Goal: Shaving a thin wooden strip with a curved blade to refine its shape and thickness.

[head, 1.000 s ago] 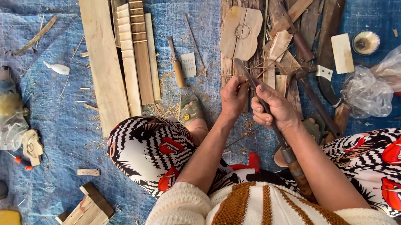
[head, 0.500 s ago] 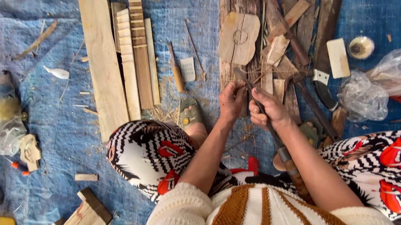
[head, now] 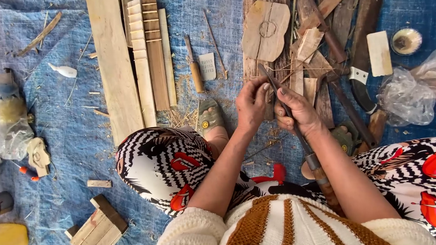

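I sit on a blue tarp [head: 66, 121] with my knees in black-and-white patterned cloth. My right hand [head: 298, 110] grips a long knife [head: 276, 91] whose wooden handle runs back under my forearm. My left hand [head: 252, 102] pinches a small piece of wood [head: 269, 109] against the blade. Both hands meet just in front of a pile of dark wooden slats [head: 319, 40] and a flat shield-shaped wooden cutout [head: 265, 31].
Long pale planks [head: 114, 68] and notched strips [head: 153, 51] lie at the upper left. A chisel [head: 194, 68], a curved knife [head: 359, 86], a small bowl [head: 405, 40], clear plastic bags [head: 413, 95], stacked wood blocks [head: 96, 228] and a yellow bottle [head: 1, 244] surround me.
The hands have stayed together on the knife and wood, shifting slightly toward the slats. The blade angle has changed a little.
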